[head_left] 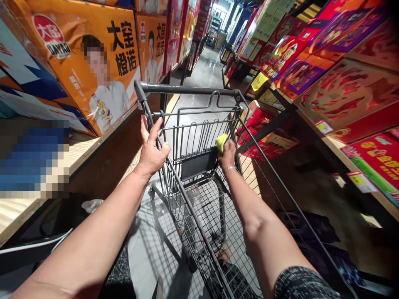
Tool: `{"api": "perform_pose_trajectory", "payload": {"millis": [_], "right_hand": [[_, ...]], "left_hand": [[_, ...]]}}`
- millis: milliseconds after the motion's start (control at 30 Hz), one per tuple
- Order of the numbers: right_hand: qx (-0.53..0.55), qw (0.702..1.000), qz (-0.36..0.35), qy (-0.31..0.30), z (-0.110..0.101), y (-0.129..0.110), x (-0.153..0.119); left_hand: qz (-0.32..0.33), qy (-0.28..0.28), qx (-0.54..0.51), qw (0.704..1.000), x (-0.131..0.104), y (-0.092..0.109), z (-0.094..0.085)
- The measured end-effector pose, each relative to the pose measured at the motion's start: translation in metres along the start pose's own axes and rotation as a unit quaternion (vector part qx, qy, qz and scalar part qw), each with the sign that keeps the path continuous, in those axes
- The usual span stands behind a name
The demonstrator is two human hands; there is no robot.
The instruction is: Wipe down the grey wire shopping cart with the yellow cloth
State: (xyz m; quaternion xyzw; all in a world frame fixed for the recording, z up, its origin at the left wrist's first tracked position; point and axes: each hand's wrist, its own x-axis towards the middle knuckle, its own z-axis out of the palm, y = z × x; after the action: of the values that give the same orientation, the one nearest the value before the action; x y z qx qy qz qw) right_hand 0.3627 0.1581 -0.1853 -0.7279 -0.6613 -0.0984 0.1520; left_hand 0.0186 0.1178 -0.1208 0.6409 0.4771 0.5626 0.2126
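Note:
A dark grey wire shopping cart (199,234) stands in front of me, its handle bar (190,89) at the far end. My left hand (152,150) grips the cart's left side rail just below the handle, thumb and fingers on either side of it. Inside the basket, my right hand (228,154) is closed on a bunched yellow-green cloth (221,142), near the far right corner by the wire end panel. Slight blur hides whether the cloth touches the wires. Below it, a dark plastic panel (199,166) is fixed to the end panel.
Orange drink cartons (75,50) line a wooden shelf on the left. Red and gold gift boxes (352,99) fill the right shelf, with price tags (361,182) on its edge. Beyond the handle, a shiny grey aisle floor (207,68) runs between the shelves.

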Motion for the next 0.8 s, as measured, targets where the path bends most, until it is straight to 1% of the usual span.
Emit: {"api": "perform_pose_trajectory", "payload": {"millis": [33, 67, 100, 133, 167, 200, 233, 267, 300, 333, 400, 433, 467, 500, 533, 567, 600, 633, 700, 767, 800], "right_hand": [[-0.051, 0.996, -0.013, -0.078, 0.005, 0.005, -0.026], [-0.087, 0.985, -0.038, -0.145, 0.008, 0.012, -0.050], [-0.104, 0.976, -0.052, -0.184, 0.008, 0.019, -0.068], [-0.117, 0.968, -0.064, -0.210, 0.003, 0.026, -0.079], [-0.123, 0.965, -0.070, -0.221, -0.004, 0.032, -0.082], [-0.129, 0.966, -0.071, -0.214, -0.014, 0.038, -0.078], [-0.139, 0.968, -0.073, -0.196, -0.027, 0.042, -0.067], [-0.148, 0.972, -0.075, -0.164, -0.040, 0.045, -0.051], [-0.156, 0.978, -0.082, -0.114, -0.054, 0.047, -0.032], [-0.159, 0.982, -0.089, -0.052, -0.067, 0.048, -0.012], [-0.144, 0.982, -0.096, 0.073, -0.085, 0.050, 0.027], [-0.140, 0.979, -0.102, 0.103, -0.089, 0.052, 0.041], [-0.141, 0.978, -0.111, 0.110, -0.088, 0.053, 0.051], [-0.146, 0.977, -0.121, 0.100, -0.083, 0.055, 0.055], [-0.154, 0.976, -0.134, 0.074, -0.075, 0.057, 0.054], [-0.162, 0.975, -0.147, 0.039, -0.063, 0.059, 0.047], [-0.169, 0.973, -0.157, 0.002, -0.049, 0.061, 0.036], [-0.173, 0.970, -0.166, -0.035, -0.034, 0.062, 0.022], [-0.175, 0.964, -0.172, -0.102, -0.002, 0.063, -0.013], [-0.169, 0.960, -0.161, -0.152, 0.026, 0.061, -0.046], [-0.162, 0.961, -0.150, -0.167, 0.038, 0.060, -0.059]], "left_hand": [[-0.001, -0.001, 0.002, 1.000, 0.000, -0.001, 0.001], [-0.004, -0.001, 0.004, 1.000, 0.000, -0.001, 0.001], [-0.007, 0.001, 0.009, 1.000, 0.000, 0.000, 0.001], [-0.009, 0.008, 0.015, 1.000, -0.001, 0.003, 0.001], [-0.009, 0.020, 0.024, 0.999, -0.001, 0.009, -0.001], [-0.006, 0.034, 0.036, 0.999, -0.002, 0.017, -0.003], [0.000, 0.047, 0.048, 0.998, -0.002, 0.027, -0.005], [0.011, 0.058, 0.058, 0.997, -0.001, 0.038, -0.007], [0.021, 0.056, 0.063, 0.996, 0.000, 0.050, -0.010], [0.030, 0.042, 0.058, 0.997, 0.002, 0.060, -0.012], [0.053, -0.021, 0.036, 0.998, 0.007, 0.074, -0.012], [0.064, -0.064, 0.028, 0.996, 0.011, 0.076, -0.011], [0.076, -0.115, 0.026, 0.990, 0.014, 0.075, -0.010], [0.087, -0.169, 0.032, 0.981, 0.017, 0.073, -0.008], [0.094, -0.219, 0.042, 0.970, 0.018, 0.069, -0.005], [0.096, -0.262, 0.052, 0.959, 0.019, 0.065, -0.004], [0.091, -0.290, 0.054, 0.951, 0.019, 0.061, -0.002], [0.078, -0.300, 0.046, 0.950, 0.018, 0.059, -0.001], [0.040, -0.283, 0.013, 0.958, 0.016, 0.059, -0.001], [0.017, -0.272, 0.008, 0.962, 0.015, 0.063, -0.001], [0.018, -0.278, 0.023, 0.960, 0.014, 0.065, -0.002]]}}
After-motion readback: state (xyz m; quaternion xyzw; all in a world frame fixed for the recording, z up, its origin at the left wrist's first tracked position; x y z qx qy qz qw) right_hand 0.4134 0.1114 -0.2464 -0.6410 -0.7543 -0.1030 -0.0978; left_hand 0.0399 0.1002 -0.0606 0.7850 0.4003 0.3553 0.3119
